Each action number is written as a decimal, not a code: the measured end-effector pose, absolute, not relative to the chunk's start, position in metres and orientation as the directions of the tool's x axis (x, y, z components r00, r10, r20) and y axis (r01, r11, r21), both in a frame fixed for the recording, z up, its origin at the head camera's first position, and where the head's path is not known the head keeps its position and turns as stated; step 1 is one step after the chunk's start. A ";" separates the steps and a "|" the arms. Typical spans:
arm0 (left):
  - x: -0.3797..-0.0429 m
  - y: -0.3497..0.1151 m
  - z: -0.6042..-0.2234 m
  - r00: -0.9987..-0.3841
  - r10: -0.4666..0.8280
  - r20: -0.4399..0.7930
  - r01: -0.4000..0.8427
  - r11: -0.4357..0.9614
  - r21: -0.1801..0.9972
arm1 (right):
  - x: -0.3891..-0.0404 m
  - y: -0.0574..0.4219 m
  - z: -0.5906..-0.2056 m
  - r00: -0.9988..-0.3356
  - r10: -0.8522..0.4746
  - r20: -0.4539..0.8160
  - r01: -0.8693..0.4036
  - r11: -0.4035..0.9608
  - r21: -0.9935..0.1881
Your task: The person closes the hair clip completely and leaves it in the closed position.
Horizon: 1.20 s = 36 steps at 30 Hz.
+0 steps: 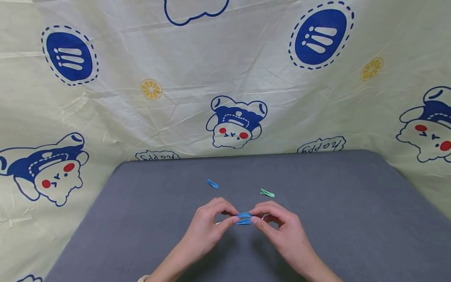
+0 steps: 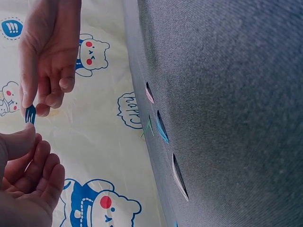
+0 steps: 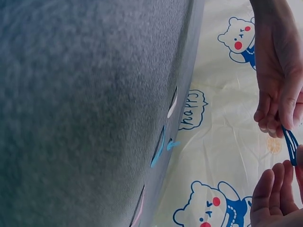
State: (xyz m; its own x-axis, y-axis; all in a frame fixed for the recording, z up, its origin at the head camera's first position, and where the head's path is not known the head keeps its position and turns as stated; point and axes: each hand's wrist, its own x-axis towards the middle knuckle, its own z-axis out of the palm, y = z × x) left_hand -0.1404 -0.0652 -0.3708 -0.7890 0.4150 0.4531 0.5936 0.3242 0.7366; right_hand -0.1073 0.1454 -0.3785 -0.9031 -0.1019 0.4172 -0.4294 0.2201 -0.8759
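A blue snap hair clip [image 1: 244, 214] is held level between both hands, raised over the table. My left hand [image 1: 208, 222] pinches one end with thumb and index finger. The other end is pinched by my right hand [image 1: 283, 224]. The left wrist view shows the same clip as a thin dark-blue strip, with the left hand [image 2: 28, 165] below it. On the table beneath lies another blue hair clip [image 1: 244, 222], with a white clip [image 2: 180, 177] and a pink clip [image 2: 149, 92] on either side.
Farther back on the grey table [image 1: 158, 227] lie a small blue hair clip [image 1: 212, 183] and a splayed green hair clip [image 1: 267, 192]. Behind the table's far edge hangs a cream sheet [image 1: 190, 117] printed with bears and orange slices.
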 end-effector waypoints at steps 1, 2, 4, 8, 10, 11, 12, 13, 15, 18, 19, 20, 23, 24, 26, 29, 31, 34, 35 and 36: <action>-0.140 -0.065 -0.371 -0.794 0.416 0.443 0.585 0.329 0.741 | -0.107 0.146 -0.377 -0.907 -0.104 0.408 -0.422 0.232 -0.877; -0.140 -0.065 -0.371 -0.798 0.418 0.435 0.580 0.332 0.744 | -0.107 0.146 -0.377 -0.908 -0.110 0.404 -0.418 0.244 -0.875; -0.140 -0.065 -0.371 -0.803 0.422 0.421 0.571 0.340 0.747 | -0.107 0.147 -0.375 -0.912 -0.120 0.393 -0.411 0.269 -0.871; -0.140 -0.066 -0.371 -0.805 0.426 0.413 0.567 0.350 0.746 | -0.108 0.148 -0.374 -0.911 -0.145 0.386 -0.413 0.320 -0.853; -0.141 -0.066 -0.370 -0.802 0.424 0.421 0.574 0.353 0.739 | -0.110 0.148 -0.374 -0.902 -0.160 0.401 -0.432 0.345 -0.833; -0.141 -0.066 -0.370 -0.799 0.423 0.428 0.581 0.354 0.733 | -0.110 0.147 -0.374 -0.894 -0.167 0.415 -0.447 0.359 -0.819; -0.142 -0.066 -0.371 -0.795 0.422 0.436 0.588 0.356 0.727 | -0.111 0.147 -0.374 -0.887 -0.175 0.427 -0.462 0.371 -0.806; -0.142 -0.067 -0.371 -0.790 0.422 0.445 0.596 0.358 0.719 | -0.112 0.147 -0.374 -0.881 -0.183 0.437 -0.473 0.382 -0.794; -0.143 -0.068 -0.371 -0.780 0.425 0.460 0.611 0.359 0.705 | -0.114 0.146 -0.374 -0.870 -0.199 0.450 -0.491 0.406 -0.771; -0.144 -0.070 -0.372 -0.763 0.438 0.476 0.634 0.363 0.683 | -0.117 0.146 -0.374 -0.869 -0.223 0.442 -0.495 0.437 -0.751; -0.144 -0.071 -0.372 -0.759 0.442 0.478 0.639 0.365 0.677 | -0.117 0.146 -0.374 -0.871 -0.231 0.433 -0.491 0.444 -0.750; -0.145 -0.071 -0.373 -0.754 0.448 0.480 0.645 0.366 0.671 | -0.118 0.146 -0.373 -0.874 -0.239 0.424 -0.486 0.449 -0.750; -0.146 -0.074 -0.373 -0.743 0.466 0.481 0.658 0.374 0.654 | -0.120 0.146 -0.373 -0.879 -0.270 0.393 -0.476 0.447 -0.757; -0.147 -0.075 -0.373 -0.742 0.471 0.476 0.658 0.379 0.650 | -0.121 0.146 -0.373 -0.881 -0.281 0.382 -0.472 0.448 -0.759; -0.148 -0.077 -0.374 -0.744 0.486 0.458 0.654 0.390 0.648 | -0.123 0.146 -0.374 -0.879 -0.307 0.363 -0.470 0.445 -0.762; -0.148 -0.080 -0.375 -0.746 0.509 0.430 0.649 0.410 0.641 | -0.125 0.145 -0.374 -0.878 -0.342 0.335 -0.466 0.453 -0.760; -0.148 -0.083 -0.377 -0.745 0.526 0.412 0.647 0.415 0.640 | -0.127 0.145 -0.375 -0.880 -0.362 0.308 -0.457 0.463 -0.759; -0.148 -0.086 -0.379 -0.744 0.543 0.390 0.642 0.418 0.643 | -0.129 0.144 -0.377 -0.876 -0.389 0.285 -0.456 0.475 -0.753; -0.148 -0.087 -0.380 -0.744 0.547 0.383 0.640 0.418 0.645 | -0.130 0.144 -0.378 -0.871 -0.401 0.284 -0.463 0.473 -0.749; -0.147 -0.088 -0.381 -0.745 0.549 0.378 0.637 0.419 0.647 | -0.130 0.143 -0.379 -0.865 -0.413 0.285 -0.470 0.470 -0.747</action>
State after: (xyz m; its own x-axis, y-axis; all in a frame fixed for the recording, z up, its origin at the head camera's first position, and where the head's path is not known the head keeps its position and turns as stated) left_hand -0.1474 -0.0885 -0.3813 -0.7455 0.5493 0.3775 0.6367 0.4195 0.6470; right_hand -0.1303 0.1435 -0.3792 -0.8650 -0.4133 0.2846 -0.4702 0.4696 -0.7472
